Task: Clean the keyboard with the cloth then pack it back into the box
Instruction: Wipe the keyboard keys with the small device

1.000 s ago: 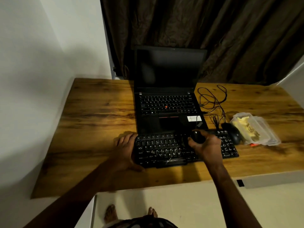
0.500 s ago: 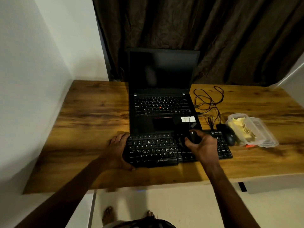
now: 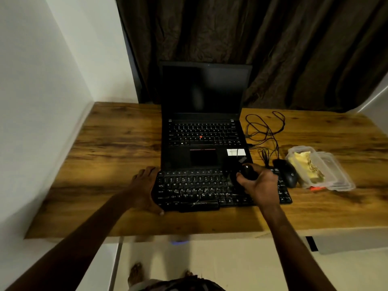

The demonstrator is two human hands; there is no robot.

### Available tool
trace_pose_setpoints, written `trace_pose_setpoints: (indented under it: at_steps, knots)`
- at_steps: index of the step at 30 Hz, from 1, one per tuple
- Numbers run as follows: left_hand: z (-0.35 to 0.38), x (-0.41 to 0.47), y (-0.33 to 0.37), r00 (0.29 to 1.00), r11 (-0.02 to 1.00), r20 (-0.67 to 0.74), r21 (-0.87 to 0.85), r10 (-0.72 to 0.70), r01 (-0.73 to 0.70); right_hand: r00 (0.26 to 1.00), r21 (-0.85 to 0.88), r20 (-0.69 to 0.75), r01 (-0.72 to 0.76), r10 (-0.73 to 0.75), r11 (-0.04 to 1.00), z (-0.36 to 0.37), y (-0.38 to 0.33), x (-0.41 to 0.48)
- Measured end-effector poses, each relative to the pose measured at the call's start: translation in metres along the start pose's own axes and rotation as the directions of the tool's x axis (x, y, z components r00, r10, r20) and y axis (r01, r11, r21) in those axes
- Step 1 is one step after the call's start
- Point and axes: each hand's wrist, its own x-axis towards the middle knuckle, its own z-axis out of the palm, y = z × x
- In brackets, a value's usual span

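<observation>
Head view, nearest first: bare feet (image 3: 135, 274) stand on a pale floor (image 3: 220, 261) just in front of the wooden desk (image 3: 117, 148), and both forearms reach over its near edge. The black keyboard (image 3: 195, 190) lies flat near that edge, in the middle of the desk, its far side touching the front of the laptop.

The left grip (image 3: 144, 190) rests palm down against the keyboard's left end. Its fingers are fairly straight, lying by the far left corner, and its thumb lies along the near left corner. The right grip (image 3: 260, 185) hovers over the right half of the keyboard, clenched round a dark rounded object (image 3: 247, 172) with a small highlight on it. Whether this is the cloth cannot be told.

Just right of the keyboard sits a black mouse (image 3: 288, 175). Beside the mouse is a clear plastic container (image 3: 331, 175) with something yellowish inside, and an orange bit (image 3: 315, 188) shows at its near edge.

Farther back, an open black laptop (image 3: 203, 131) has its screen dark, and loose black cables (image 3: 264, 131) are tangled to its right. A brown curtain (image 3: 252, 38) hangs behind the desk, and a white wall (image 3: 42, 80) runs along the left.
</observation>
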Motion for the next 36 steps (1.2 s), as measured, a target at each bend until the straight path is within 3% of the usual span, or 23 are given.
trace_pose_setpoints:
  at_steps: [5, 11, 16, 21, 29, 36]
  knots:
    - [-0.001, 0.001, 0.002, 1.000, 1.000, 0.020, 0.006, -0.006, 0.006, 0.999, -0.104, -0.021, 0.041, -0.044, 0.994, -0.009, 0.007, 0.006]
    - [0.001, 0.003, 0.001, 1.000, 0.999, 0.014, 0.035, 0.001, -0.002, 0.981, -0.089, 0.143, 0.144, -0.130, 0.986, 0.024, -0.019, -0.013]
    - [0.002, 0.003, 0.000, 0.999, 1.000, 0.026, 0.004, -0.020, 0.020, 0.993, 0.065, 0.103, 0.043, -0.050, 0.997, 0.002, -0.007, -0.001]
    - [0.004, 0.002, -0.003, 1.000, 1.000, 0.000, -0.022, -0.006, 0.006, 0.997, -0.009, -0.035, 0.066, -0.066, 0.998, -0.021, 0.009, 0.008]
    - [0.010, -0.003, -0.008, 0.999, 0.999, -0.039, -0.045, 0.003, -0.005, 0.979, 0.042, 0.137, 0.148, -0.152, 0.988, 0.013, -0.006, -0.006]
    - [0.016, -0.004, -0.013, 0.999, 0.995, -0.053, -0.098, -0.009, 0.004, 0.997, 0.005, -0.003, 0.077, -0.077, 0.997, -0.012, 0.015, 0.008]
